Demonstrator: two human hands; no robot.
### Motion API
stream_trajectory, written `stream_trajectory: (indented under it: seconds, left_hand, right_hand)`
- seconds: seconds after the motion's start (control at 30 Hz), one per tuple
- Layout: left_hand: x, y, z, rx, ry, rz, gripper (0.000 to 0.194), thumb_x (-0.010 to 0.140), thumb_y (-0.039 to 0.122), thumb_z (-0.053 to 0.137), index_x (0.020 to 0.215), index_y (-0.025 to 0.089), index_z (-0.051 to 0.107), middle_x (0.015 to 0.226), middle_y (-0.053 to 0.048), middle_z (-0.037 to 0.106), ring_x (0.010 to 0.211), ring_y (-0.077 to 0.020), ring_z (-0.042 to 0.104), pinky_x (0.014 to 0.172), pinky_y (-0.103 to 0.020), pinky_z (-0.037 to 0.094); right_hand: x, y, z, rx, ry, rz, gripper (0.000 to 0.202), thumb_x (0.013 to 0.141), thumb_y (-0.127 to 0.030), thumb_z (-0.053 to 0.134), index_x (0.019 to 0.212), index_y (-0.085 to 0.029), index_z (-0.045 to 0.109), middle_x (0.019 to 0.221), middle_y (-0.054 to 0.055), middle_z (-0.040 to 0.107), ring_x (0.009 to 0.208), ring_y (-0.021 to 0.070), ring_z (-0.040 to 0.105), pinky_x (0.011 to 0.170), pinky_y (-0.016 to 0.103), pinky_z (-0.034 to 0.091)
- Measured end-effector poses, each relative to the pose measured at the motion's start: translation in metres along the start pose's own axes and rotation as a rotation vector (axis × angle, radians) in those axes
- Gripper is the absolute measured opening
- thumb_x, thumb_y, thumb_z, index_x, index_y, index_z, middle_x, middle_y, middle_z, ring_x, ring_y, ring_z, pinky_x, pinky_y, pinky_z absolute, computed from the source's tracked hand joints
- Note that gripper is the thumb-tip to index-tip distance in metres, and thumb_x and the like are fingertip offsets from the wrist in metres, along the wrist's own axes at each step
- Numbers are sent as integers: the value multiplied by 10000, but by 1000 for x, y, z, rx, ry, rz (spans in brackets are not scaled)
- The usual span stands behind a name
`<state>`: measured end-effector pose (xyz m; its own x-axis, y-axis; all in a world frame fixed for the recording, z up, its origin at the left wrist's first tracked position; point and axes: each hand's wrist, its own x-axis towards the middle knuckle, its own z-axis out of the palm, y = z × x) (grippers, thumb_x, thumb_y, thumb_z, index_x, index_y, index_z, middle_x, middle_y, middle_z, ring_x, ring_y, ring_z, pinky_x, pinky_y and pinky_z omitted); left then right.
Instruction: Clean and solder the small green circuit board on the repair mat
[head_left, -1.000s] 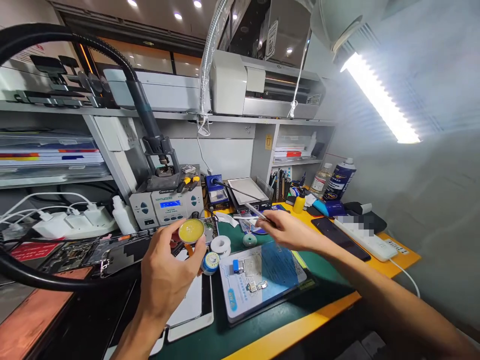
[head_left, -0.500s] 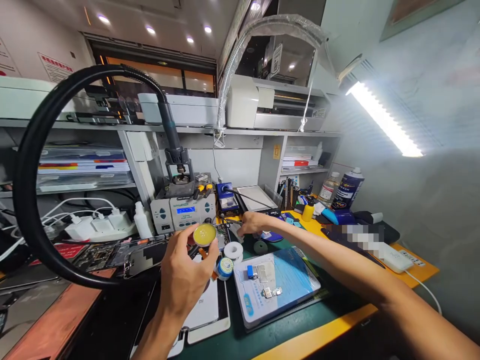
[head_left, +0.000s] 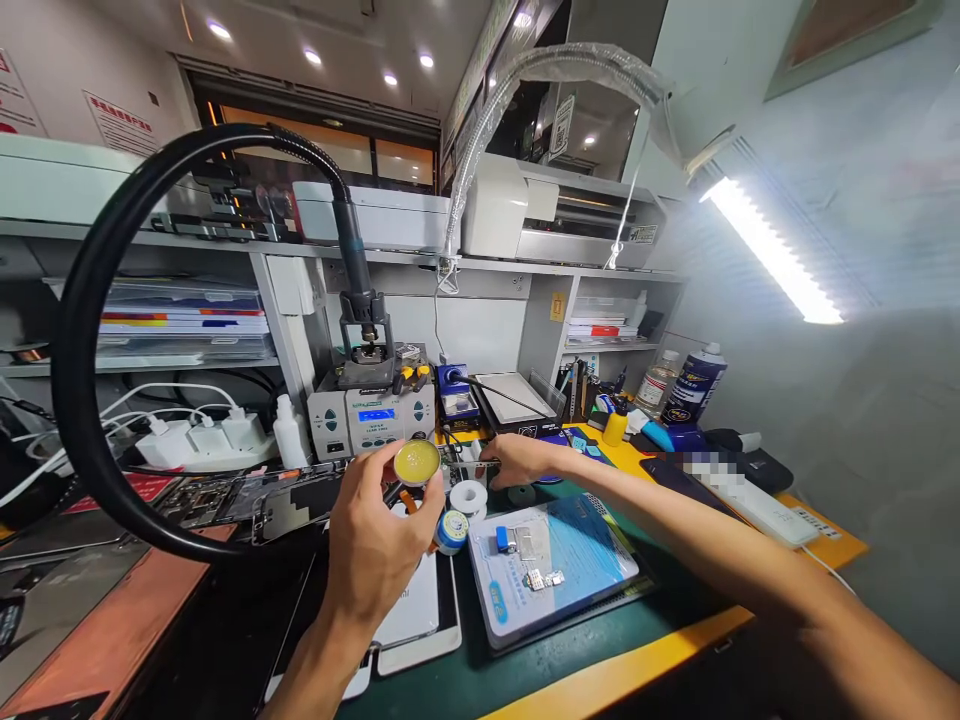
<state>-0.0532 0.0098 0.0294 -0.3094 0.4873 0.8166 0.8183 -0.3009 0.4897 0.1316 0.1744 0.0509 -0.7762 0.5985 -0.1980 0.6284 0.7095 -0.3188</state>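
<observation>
My left hand (head_left: 386, 520) is closed around a small round tin (head_left: 418, 463), tilted so that its yellow paste faces me. Behind the solder spool, my right hand (head_left: 521, 460) reaches in with fingers curled together. A thin dark strip shows at its fingertips; what it grips is too small to make out. Just below the tin and between the hands are a white spool (head_left: 468, 497) and a blue-and-white round tub (head_left: 452, 530). In front of my right hand lies a blue-and-white flat box (head_left: 559, 585) bearing small metal parts (head_left: 544, 579) and a blue-ended connector (head_left: 507, 540).
A hot-air station (head_left: 379, 415) stands behind my left hand, its black hose (head_left: 71, 390) looping at the left. A soldering iron stand (head_left: 457, 395) is at the back. Bottles (head_left: 694, 385) and a power strip (head_left: 739, 495) are at the right; a white tablet (head_left: 412, 610) lies in front.
My right hand has shifted slightly right and its fingers now point left, with a thin dark strip at the tips. My left hand still holds the tin. The camera view has shifted slightly.
</observation>
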Motion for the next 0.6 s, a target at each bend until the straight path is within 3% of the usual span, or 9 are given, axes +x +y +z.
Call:
stream_trajectory:
  seconds: [0.13,0.3,0.43,0.6]
  left_hand:
    - [0,0,0,-1,3,11,371,938,475,632,1145,168,621,1023,-44,670,874,-169,658,803,-381,574]
    - [0,0,-1,-3,3,12,371,942,471,628,1157,169,619,1025,-45,673,873,-168,661,803,-381,576]
    - [1,1,-1,-5,7,10,374,940,474,630,1157,168,618,1025,-45,672,871,-168,659,802,-380,576]
    - [1,1,0,-1,12,13,366,937,472,634,1139,166,623,1012,-42,670,876,-171,659,802,-382,574]
  right_hand:
    - [4,-2,4,24,-36,71,308,969,-336,664,1220,-157,656,1246,78,673,1060,268,681,881,457,589]
    - [9,11,-5,107,-28,203,322,977,-353,652,1233,-159,647,1229,82,678,1022,252,693,846,437,601]
    - [18,16,-6,150,60,326,323,986,-341,642,1257,-166,629,1231,95,674,1007,232,695,838,434,605]
    - [27,3,10,116,194,403,336,974,-340,657,1259,-162,636,1269,92,661,1065,264,680,880,457,590]
